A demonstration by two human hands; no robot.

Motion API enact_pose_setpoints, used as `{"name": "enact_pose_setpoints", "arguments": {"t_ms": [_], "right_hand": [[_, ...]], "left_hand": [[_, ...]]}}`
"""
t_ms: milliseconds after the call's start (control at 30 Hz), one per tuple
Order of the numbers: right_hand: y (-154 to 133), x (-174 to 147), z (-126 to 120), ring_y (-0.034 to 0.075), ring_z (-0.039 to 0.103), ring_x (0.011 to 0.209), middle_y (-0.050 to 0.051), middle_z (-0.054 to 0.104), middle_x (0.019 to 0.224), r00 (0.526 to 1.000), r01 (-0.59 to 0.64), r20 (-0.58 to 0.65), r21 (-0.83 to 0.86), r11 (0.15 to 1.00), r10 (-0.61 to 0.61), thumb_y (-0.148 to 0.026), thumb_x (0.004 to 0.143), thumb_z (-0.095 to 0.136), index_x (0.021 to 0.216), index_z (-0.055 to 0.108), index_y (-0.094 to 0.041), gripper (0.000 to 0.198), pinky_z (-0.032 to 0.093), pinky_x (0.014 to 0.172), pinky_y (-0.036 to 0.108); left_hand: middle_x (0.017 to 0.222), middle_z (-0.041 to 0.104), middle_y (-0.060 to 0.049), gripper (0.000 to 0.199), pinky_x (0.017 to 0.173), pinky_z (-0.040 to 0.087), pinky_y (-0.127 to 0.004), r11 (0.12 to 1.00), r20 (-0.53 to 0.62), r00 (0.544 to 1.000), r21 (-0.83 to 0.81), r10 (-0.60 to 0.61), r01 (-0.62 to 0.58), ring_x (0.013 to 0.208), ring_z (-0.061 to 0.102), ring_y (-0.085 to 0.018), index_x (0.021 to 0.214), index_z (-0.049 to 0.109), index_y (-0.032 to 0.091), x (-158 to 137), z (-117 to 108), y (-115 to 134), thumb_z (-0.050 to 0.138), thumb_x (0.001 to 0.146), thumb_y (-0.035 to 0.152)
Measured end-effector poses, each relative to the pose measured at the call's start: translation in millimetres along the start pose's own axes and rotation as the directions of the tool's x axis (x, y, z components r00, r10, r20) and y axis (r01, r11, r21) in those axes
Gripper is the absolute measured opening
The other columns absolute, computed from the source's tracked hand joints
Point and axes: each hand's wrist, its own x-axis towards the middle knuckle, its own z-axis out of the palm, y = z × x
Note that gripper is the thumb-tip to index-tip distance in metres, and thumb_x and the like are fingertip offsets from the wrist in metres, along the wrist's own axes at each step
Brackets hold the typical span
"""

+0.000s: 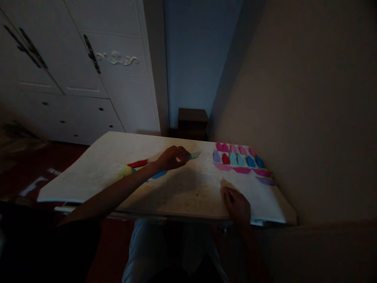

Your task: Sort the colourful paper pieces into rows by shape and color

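My left hand (174,157) is raised over the middle of the white table (188,204). Its thumb and fingers pinch a pale green folded paper piece (193,155), long and pointed at the end. A bit of red shows between the fingers; I cannot tell whether it is a second piece. Near the front edge my right hand (238,205) rests on the table in a loose fist, with nothing visible in it. Under my left forearm lie a red folded paper piece (138,163), a yellow one (126,170) and a blue one (159,175), partly hidden.
At the table's right side stand rows of folded paper pieces, among them a red one (226,158), a purple one (217,157) and a magenta boat shape (242,170). A wall (294,98) borders that side. Beyond are a white wardrobe (118,86) and a brown cabinet (193,115).
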Motion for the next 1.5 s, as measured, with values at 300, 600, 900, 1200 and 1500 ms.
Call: {"name": "enact_pose_setpoints", "arguments": {"t_ms": [300, 600, 900, 1200, 1500], "right_hand": [[-11, 4, -8, 0.021, 0.067, 0.089, 0.008, 0.073, 0.098, 1.000, -0.010, 0.028, 0.073, 0.997, 0.008, -0.027, 0.093, 0.044, 0.097, 0.071, -0.020, 0.029, 0.047, 0.085, 0.033], [-14, 9, -12, 0.018, 0.061, 0.074, 0.005, 0.070, 0.077, 0.998, -0.036, 0.053, 0.075, 0.997, 0.032, -0.020, 0.090, 0.050, 0.075, 0.066, -0.020, 0.022, 0.042, 0.074, 0.030], [-7, 6, -8, 0.017, 0.059, 0.070, 0.003, 0.067, 0.073, 0.997, 0.034, 0.066, 0.102, 0.994, -0.041, -0.014, 0.085, 0.053, 0.074, 0.062, -0.020, 0.015, 0.039, 0.073, 0.030], [-6, 5, -10, 0.017, 0.058, 0.071, 0.003, 0.066, 0.072, 0.994, 0.045, 0.089, 0.135, 0.990, -0.057, -0.014, 0.086, 0.051, 0.072, 0.060, -0.021, 0.018, 0.039, 0.074, 0.030], [-2, 3, -8, 0.019, 0.061, 0.069, 0.006, 0.067, 0.070, 0.994, 0.034, 0.101, 0.117, 0.993, -0.046, -0.017, 0.087, 0.047, 0.073, 0.064, -0.020, 0.022, 0.043, 0.074, 0.031]], "left_hand": [[0.096, 0.070, -0.006, 0.020, 0.081, 0.046, -0.031, 0.974, 0.073, 0.971, -0.015, 0.227, -0.227, 0.090, 0.064, -0.019, 0.100, 0.069, 0.019, 67, 78, 94, 0.058, 0.084, 0.027], [0.098, 0.070, -0.009, 0.022, 0.089, 0.045, -0.037, 0.978, 0.335, 0.934, 0.116, 0.123, -0.171, 0.098, 0.060, -0.023, 0.099, 0.071, 0.017, 116, 172, 125, 0.056, 0.085, 0.025], [0.100, 0.070, -0.011, 0.027, 0.092, 0.045, -0.039, 0.985, 0.393, 0.918, 0.127, 0.062, -0.121, 0.101, 0.059, -0.025, 0.105, 0.070, 0.014, 122, 194, 120, 0.059, 0.084, 0.026], [0.102, 0.068, -0.010, 0.026, 0.090, 0.048, -0.039, 0.997, 0.263, 0.965, 0.067, 0.008, -0.027, 0.098, 0.060, -0.024, 0.105, 0.069, 0.015, 114, 191, 122, 0.063, 0.081, 0.025], [0.088, 0.068, -0.004, 0.017, 0.077, 0.050, -0.031, 0.984, 0.065, 0.991, -0.129, -0.113, 0.121, 0.081, 0.060, -0.017, 0.098, 0.069, 0.019, 60, 149, 122, 0.063, 0.083, 0.024]]}}
